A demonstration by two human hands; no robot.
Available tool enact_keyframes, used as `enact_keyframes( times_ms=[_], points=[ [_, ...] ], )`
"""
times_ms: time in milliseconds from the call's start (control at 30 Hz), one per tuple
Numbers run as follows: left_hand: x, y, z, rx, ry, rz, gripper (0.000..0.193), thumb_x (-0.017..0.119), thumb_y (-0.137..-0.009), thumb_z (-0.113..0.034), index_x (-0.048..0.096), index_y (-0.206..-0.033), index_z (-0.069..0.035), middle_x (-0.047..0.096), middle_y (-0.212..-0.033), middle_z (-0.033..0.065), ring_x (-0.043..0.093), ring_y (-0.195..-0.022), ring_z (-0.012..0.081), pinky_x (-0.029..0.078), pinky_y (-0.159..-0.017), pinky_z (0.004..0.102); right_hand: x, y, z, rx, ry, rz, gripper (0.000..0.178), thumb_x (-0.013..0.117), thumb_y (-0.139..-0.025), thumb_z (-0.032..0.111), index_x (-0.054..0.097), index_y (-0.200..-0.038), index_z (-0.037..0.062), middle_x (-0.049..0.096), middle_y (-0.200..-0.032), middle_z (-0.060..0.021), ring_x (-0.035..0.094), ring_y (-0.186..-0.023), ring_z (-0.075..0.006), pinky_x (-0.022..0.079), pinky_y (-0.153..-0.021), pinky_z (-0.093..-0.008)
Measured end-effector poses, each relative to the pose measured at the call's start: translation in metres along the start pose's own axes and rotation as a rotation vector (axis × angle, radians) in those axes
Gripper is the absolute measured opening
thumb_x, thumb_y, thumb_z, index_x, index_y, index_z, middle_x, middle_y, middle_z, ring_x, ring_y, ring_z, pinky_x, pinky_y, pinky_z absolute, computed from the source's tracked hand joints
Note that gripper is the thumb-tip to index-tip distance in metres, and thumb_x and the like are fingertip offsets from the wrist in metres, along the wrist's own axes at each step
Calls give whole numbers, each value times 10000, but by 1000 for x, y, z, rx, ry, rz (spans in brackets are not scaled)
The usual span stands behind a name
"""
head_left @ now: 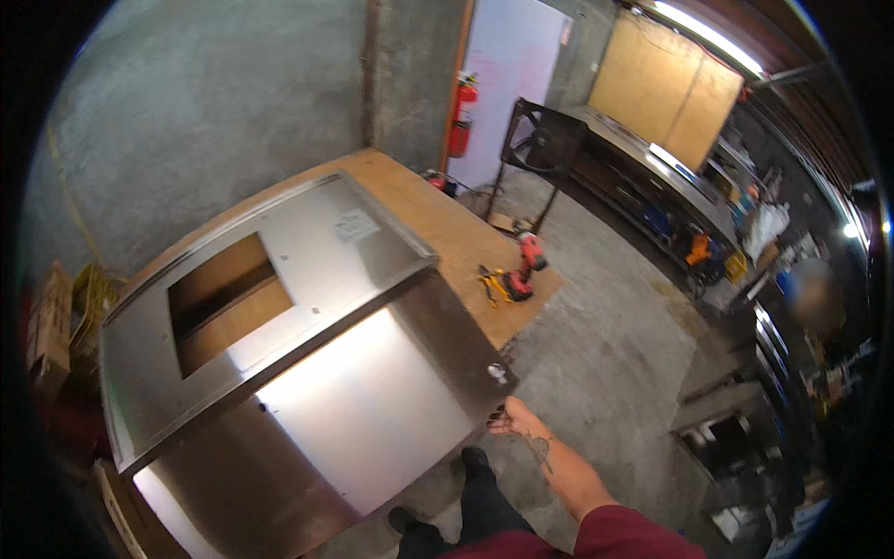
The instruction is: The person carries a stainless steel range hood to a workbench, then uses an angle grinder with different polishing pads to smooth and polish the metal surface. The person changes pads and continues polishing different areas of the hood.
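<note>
A large stainless steel sheet-metal box (372, 401) lies on a wooden worktable (419, 205). Its top panel has a rectangular cutout (228, 303) through which brown board shows, and a pale label (355, 226) near the far end. My right hand (506, 416) is at the box's near right corner, fingers pointing toward the edge and looking parted. Whether the fingertips touch the metal, I cannot make out. A small bright fitting (497, 374) sits on the corner just above that hand. My left hand is out of view.
A red cordless drill (529, 253) and a yellow-and-black tool (501, 285) lie on the table's right end. Behind stand a dark metal stand (543, 140), a red fire extinguisher (462, 116) and a long workbench (643, 158). Metal frames (731, 433) stand at right on the concrete floor (615, 335).
</note>
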State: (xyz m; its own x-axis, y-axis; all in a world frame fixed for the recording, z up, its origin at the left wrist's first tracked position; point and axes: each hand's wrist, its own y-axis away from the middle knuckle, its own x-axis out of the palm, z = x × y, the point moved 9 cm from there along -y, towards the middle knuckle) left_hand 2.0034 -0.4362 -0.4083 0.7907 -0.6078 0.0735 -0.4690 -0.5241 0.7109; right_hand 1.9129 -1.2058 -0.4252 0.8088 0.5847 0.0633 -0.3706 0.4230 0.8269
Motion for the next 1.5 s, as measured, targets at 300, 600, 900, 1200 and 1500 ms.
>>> enact_keyframes(
  times_ms=[300,600,900,1200,1500],
  points=[
    [68,134,177,273,-1650,1155,417,481,-1096,-374,641,-822,-103,592,-603,25,549,-533,211,460,-537,378,-156,-41,291,-1042,405,-616,710,821,-884,351,530,-1396,-44,711,-1154,-207,705,-1043,-311,561,-908,-413],
    [599,579,362,-99,-1097,1311,524,421,-1138,-389,687,-896,-8,653,-686,87,605,-557,174,488,-529,330,-79,-125,413,-1088,198,-44,330,832,-932,247,711,-1151,31,751,-970,-59,716,-886,-165,573,-850,-344],
    [796,477,480,721,-1388,177,982,601,-931,-722,485,-1318,173,533,-1314,332,537,-1246,489,461,-989,626,-124,-103,439,-1029,444,-7,324,740,-989,245,690,-1225,28,751,-1099,-154,730,-994,-346,566,-884,-434],
    [790,524,507,987,-1655,388,753,738,-901,-342,419,-1525,-66,527,-1258,212,530,-1193,375,488,-922,607,-251,-72,408,-1016,574,-120,291,678,-1042,236,685,-1243,25,749,-1085,-147,722,-1031,-325,562,-901,-445],
    [776,514,510,1037,-1496,687,661,617,-957,-245,394,-1465,113,561,-1254,296,576,-1150,472,513,-934,580,-265,-37,351,-921,545,-37,224,656,-1055,203,677,-1185,21,726,-1017,-101,702,-940,-237,560,-865,-394]
  ],
)
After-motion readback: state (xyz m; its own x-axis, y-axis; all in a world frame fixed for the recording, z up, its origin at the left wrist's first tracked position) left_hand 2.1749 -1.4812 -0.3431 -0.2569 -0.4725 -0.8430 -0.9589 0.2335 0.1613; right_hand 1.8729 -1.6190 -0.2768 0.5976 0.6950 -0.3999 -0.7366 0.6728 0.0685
